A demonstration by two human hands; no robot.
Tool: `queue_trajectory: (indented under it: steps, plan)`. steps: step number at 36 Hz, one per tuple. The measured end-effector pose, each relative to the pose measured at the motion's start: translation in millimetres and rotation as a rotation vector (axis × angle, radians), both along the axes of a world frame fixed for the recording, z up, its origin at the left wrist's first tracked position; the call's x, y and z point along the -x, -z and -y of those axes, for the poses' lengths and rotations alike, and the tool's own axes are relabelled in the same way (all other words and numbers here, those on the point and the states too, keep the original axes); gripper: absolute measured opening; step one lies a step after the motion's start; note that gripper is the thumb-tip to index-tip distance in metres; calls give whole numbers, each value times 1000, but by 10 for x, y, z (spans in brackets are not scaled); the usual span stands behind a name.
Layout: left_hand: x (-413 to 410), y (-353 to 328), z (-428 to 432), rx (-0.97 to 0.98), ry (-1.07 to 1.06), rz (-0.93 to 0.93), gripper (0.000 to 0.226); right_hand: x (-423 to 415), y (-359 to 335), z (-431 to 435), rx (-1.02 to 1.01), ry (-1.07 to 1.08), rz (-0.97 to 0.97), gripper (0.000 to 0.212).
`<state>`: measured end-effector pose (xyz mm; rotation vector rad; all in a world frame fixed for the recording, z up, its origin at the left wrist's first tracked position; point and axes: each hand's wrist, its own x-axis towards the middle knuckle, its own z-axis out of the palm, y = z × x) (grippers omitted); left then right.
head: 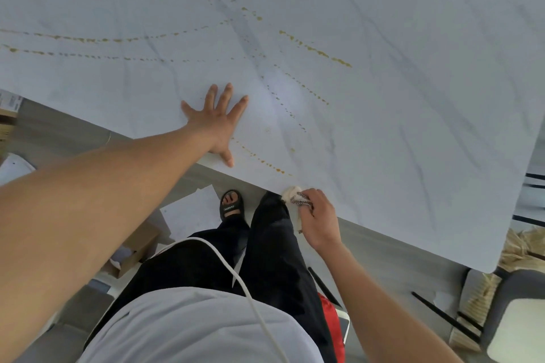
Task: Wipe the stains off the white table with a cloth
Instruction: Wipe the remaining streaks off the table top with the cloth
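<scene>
Currently on view, item by item:

Counter [413,97]: white top with faint grey veining. It fills the upper part of the view, and its near edge runs diagonally from the left down to a rounded corner at lower right.

Stains [318,51]: yellow-brown droplets in dotted trails. Several long lines cross the left half, a shorter, thicker line lies near the middle, and thinner curved trails run toward the near edge between the two hands.

Left hand [216,124]: flat on the counter close to its edge, palm down, fingers [224,94] straight and spread apart, holding nothing. One droplet trail starts just beside the thumb.

Right hand [317,216]: at the near edge of the counter, to the right of the left hand, fingers curled and clamped on the cloth.

Cloth [295,196]: small and bunched, cream with a grey-patterned part, mostly hidden in the fist. Its visible end sits at the counter's edge, near the end of the closest stain trail; contact with the top cannot be told.

Below the edge: black sandal [232,207] on one foot; white paper sheet [191,209] and cardboard box [138,247] to the left; white cable [236,271] across black trousers; grey chair [513,321] with a pale seat at lower right
</scene>
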<state>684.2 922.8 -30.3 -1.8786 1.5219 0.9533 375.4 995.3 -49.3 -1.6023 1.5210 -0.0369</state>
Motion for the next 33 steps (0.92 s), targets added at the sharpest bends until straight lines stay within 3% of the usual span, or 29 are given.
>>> queue_trajectory:
  steps: [5,7,11,18,21,27,33]
  plan:
    - [-45,-20,-44,11,43,-6,163,-69,-236,370,-198,701,360,6]
    - [-84,-40,-33,16,75,-12,160,-56,-329,603,-241,919,421,7]
    - [-226,-113,49,28,147,34,159,-13,-412,1175,-192,1033,390,22]
    - [-608,-167,300,-25,170,118,161,33,-297,2360,44,819,257,16]
    - [-618,-143,314,-32,175,121,162,8,-229,2828,185,605,124,9]
    - [-619,-126,355,-46,151,119,160,-142,25,3677,390,66,-215,28]
    - [-587,-111,434,-108,131,120,159,-321,183,4048,422,-10,-287,34]
